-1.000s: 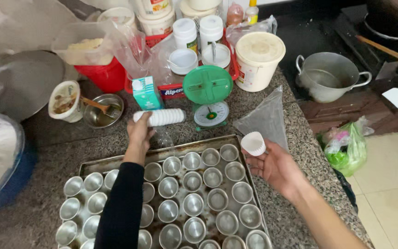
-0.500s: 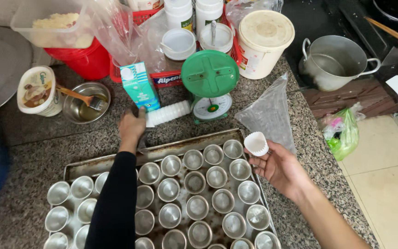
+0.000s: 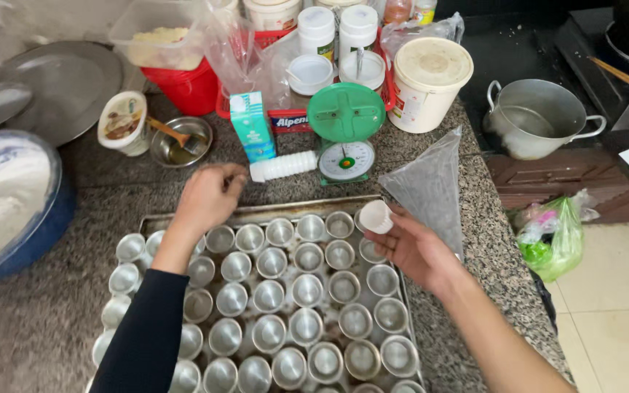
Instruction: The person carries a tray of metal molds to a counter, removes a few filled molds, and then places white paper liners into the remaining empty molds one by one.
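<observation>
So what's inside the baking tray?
The baking tray holds rows of small metal cups, apparently empty. The left forearm covers some cups, and the tray's near end is out of frame.

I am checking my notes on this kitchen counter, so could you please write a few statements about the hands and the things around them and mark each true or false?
1. The right hand holds a small white paper cup. True.
2. The left hand grips the teal carton. False: it hovers over the rectangular metal baking tray, clear of the carton.
3. The tray holds many small round metal moulds. True.
4. The green-topped kitchen scale stands on the tray. False: it stands on the granite counter behind it.
</observation>
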